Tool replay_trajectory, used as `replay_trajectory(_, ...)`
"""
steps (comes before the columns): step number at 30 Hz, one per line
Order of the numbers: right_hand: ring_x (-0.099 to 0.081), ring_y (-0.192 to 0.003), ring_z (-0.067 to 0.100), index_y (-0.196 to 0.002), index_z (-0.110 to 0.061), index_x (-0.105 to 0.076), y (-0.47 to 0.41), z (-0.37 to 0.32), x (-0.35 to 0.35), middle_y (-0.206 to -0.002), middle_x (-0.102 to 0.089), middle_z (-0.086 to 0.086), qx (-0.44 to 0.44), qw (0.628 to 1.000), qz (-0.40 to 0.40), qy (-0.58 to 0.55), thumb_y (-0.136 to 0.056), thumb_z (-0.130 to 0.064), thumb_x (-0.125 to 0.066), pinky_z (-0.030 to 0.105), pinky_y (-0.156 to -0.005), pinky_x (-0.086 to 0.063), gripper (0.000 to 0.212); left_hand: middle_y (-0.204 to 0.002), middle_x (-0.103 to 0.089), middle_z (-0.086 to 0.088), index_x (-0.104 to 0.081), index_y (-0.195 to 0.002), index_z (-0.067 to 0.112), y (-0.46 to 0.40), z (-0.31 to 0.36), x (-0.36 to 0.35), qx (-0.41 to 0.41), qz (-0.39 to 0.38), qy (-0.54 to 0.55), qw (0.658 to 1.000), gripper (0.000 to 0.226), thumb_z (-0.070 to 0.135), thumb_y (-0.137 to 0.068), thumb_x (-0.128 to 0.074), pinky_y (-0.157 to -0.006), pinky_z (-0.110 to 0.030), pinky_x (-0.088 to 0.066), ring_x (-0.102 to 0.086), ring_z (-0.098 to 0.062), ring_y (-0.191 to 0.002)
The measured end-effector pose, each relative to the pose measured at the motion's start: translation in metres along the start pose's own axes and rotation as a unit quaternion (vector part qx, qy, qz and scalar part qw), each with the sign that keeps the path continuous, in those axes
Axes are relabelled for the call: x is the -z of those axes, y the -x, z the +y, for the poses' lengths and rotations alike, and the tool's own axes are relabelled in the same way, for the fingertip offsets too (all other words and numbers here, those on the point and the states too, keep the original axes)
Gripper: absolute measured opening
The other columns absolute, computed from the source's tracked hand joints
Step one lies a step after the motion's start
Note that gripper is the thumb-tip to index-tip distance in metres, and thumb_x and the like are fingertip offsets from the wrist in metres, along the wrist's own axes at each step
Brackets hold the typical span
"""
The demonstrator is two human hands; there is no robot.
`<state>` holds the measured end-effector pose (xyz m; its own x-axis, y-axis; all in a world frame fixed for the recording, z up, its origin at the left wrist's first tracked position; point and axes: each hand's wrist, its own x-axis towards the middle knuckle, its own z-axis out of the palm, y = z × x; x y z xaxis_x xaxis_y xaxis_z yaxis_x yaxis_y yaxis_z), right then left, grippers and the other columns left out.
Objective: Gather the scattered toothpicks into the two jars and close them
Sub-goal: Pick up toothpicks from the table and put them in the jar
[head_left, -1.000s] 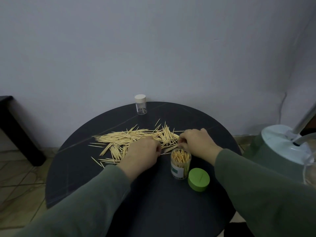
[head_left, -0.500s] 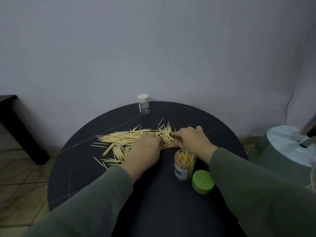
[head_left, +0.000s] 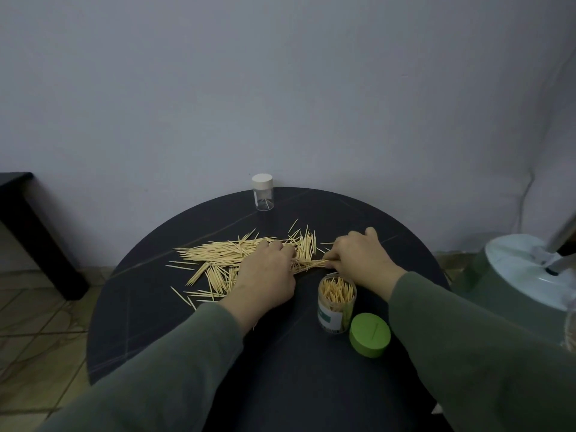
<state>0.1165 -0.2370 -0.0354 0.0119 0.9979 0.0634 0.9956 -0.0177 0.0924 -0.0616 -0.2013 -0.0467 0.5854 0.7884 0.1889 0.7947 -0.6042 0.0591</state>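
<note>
A heap of scattered toothpicks (head_left: 218, 257) lies across the middle of the round dark table (head_left: 140, 338). Between my two hands a bundle of toothpicks (head_left: 310, 264) lies sideways: my left hand (head_left: 268, 275) and my right hand (head_left: 358, 257) each pinch one end of it. In front of my right hand stands an open clear jar (head_left: 336, 304), well filled with upright toothpicks. Its green lid (head_left: 370, 335) lies beside it on the right. A small clear jar with a white cap (head_left: 263, 191) stands at the table's far edge, with only a few toothpicks inside.
A plain wall rises right behind the table. At the right stands a pale green and white appliance (head_left: 517, 275) with a metal tube. A dark bench (head_left: 28, 226) stands on the tiled floor at the left.
Both hands have moved a little away from me along the heap, and a bundle of toothpicks is now pinched between them.
</note>
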Motion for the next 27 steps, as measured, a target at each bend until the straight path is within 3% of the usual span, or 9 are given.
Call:
replay_trajectory(3,-0.05,-0.112,0.018,-0.12,-0.039,-0.064,0.001,0.003,0.0,-0.116,-0.062,-0.008,0.001,1.0,0.0,-0.004,-0.097,-0.042,-0.05,0.043,-0.097,-0.029,0.027,-0.141,-0.042,0.005,-0.039,-0.141,0.022,0.001,0.002,0.001,-0.057,-0.017,0.017,0.998,0.054,0.026,-0.088,-0.052,-0.102,-0.036,-0.042,-0.037,-0.019,-0.126)
replay_trajectory(7,-0.049,-0.111,0.018,-0.119,-0.041,-0.063,0.003,0.001,0.0,-0.114,-0.061,-0.008,0.02,1.0,0.002,0.01,-0.098,-0.043,-0.047,0.043,-0.095,-0.028,0.027,-0.138,-0.047,0.006,-0.042,-0.139,0.021,-0.001,0.009,-0.005,-0.093,-0.013,0.002,0.996,0.046,0.035,-0.095,-0.046,-0.095,-0.033,-0.042,-0.041,-0.019,-0.118)
replay_trajectory(17,-0.049,-0.114,0.017,-0.122,-0.038,-0.063,0.001,0.009,0.004,-0.118,-0.062,-0.01,0.014,1.0,-0.003,0.009,-0.096,-0.042,-0.053,0.042,-0.098,-0.027,0.028,-0.119,-0.055,0.001,-0.062,-0.125,0.024,-0.008,0.008,-0.006,-0.069,-0.012,-0.011,0.998,0.034,0.037,-0.101,-0.042,-0.086,-0.034,-0.046,-0.044,-0.02,-0.111)
replay_trajectory(27,-0.049,-0.115,0.014,-0.125,-0.038,-0.061,0.008,0.022,0.009,-0.122,-0.061,-0.011,0.007,1.0,-0.006,0.013,-0.095,-0.045,-0.053,0.04,-0.097,-0.027,0.032,-0.119,-0.056,-0.001,-0.059,-0.123,0.017,-0.009,0.011,-0.007,-0.06,0.002,-0.017,0.998,0.032,0.035,-0.101,-0.043,-0.085,-0.034,-0.047,-0.045,-0.02,-0.113)
